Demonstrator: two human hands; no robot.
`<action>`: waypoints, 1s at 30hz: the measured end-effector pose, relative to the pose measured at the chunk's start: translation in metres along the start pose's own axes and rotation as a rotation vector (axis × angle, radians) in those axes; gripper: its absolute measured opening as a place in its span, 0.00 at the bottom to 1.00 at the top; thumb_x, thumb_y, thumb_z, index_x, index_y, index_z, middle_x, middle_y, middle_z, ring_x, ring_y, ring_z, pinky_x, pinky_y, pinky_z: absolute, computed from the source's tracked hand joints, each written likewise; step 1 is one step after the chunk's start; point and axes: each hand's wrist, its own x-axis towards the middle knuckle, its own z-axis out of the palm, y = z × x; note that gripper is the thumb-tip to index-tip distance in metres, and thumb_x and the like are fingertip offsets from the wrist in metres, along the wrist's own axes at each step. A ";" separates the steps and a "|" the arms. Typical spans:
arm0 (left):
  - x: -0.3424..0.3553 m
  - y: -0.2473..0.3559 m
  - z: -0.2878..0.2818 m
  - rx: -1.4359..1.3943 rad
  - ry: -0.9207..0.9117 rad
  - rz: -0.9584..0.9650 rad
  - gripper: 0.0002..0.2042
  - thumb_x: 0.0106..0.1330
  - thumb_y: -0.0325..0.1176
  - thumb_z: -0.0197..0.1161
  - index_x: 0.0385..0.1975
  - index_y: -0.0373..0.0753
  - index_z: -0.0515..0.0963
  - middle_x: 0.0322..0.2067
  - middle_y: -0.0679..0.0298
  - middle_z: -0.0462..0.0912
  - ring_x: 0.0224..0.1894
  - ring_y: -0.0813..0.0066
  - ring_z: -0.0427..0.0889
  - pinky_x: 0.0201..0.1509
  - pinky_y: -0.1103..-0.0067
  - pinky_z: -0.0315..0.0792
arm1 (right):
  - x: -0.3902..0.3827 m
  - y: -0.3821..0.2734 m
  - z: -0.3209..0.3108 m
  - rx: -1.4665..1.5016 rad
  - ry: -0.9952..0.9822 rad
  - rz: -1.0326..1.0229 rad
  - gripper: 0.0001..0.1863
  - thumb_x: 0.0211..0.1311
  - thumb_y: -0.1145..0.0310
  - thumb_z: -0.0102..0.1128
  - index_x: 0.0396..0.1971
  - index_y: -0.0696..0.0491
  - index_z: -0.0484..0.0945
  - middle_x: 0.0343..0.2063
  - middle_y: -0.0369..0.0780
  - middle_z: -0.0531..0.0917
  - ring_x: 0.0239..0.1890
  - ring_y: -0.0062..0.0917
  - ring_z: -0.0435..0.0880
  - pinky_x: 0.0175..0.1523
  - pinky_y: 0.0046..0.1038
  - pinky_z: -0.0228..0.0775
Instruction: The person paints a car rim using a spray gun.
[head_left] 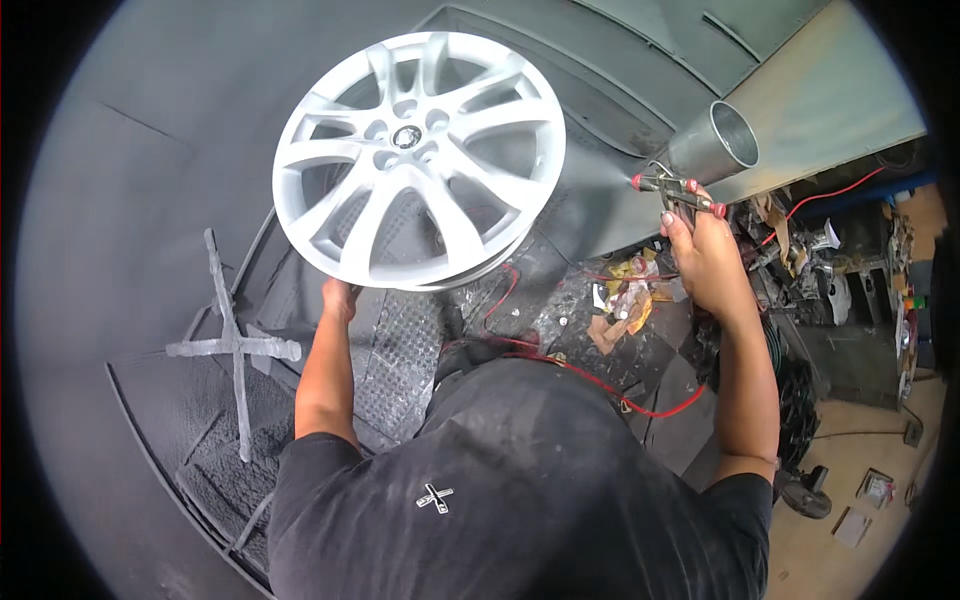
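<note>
A white multi-spoke wheel rim [459, 236] is held up at upper centre, face up. My left hand [340, 295] is under its near left edge, closed on it, with the fingers mostly hidden. My right hand [705, 260], to the right of the rim, is closed on a metal spray gun [668, 188] with red knobs. The gun carries an open silver cup [700, 150] and points left toward the rim, with a faint pale haze at its tip.
A grey-coated cross stand [232, 347] stands at left by dark sprayed surfaces. Red hoses [655, 410] and crumpled paper [625, 310] lie on the dirty floor [400, 350]. A cluttered metal rack [840, 350] and a small fan [805, 495] are at right.
</note>
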 end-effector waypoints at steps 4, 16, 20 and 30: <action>-0.008 -0.057 0.008 0.148 0.087 0.154 0.17 0.74 0.45 0.53 0.41 0.36 0.80 0.37 0.61 0.84 0.35 0.69 0.82 0.38 0.72 0.76 | -0.011 0.008 0.011 0.117 0.105 -0.131 0.17 0.73 0.63 0.52 0.29 0.61 0.75 0.18 0.41 0.75 0.24 0.32 0.75 0.34 0.36 0.66; -0.187 -0.144 0.130 0.774 -0.941 -0.078 0.05 0.68 0.29 0.62 0.35 0.37 0.83 0.30 0.65 0.85 0.33 0.74 0.82 0.41 0.75 0.76 | -0.052 0.023 0.041 0.259 -0.017 -0.133 0.12 0.73 0.66 0.52 0.42 0.61 0.69 0.24 0.38 0.76 0.23 0.21 0.72 0.30 0.29 0.66; -0.189 -0.152 0.111 0.800 -0.814 -0.082 0.06 0.68 0.32 0.64 0.34 0.37 0.85 0.30 0.67 0.86 0.35 0.78 0.82 0.45 0.77 0.75 | -0.067 0.009 0.041 0.349 -0.096 -0.073 0.15 0.71 0.69 0.52 0.51 0.62 0.71 0.27 0.45 0.78 0.28 0.31 0.76 0.38 0.34 0.70; -0.175 -0.148 0.106 0.811 -0.612 -0.039 0.15 0.72 0.41 0.58 0.27 0.40 0.83 0.20 0.69 0.77 0.25 0.78 0.72 0.32 0.76 0.67 | -0.088 -0.011 0.065 0.444 -0.236 -0.081 0.16 0.70 0.74 0.53 0.53 0.65 0.71 0.41 0.51 0.82 0.44 0.40 0.82 0.52 0.36 0.71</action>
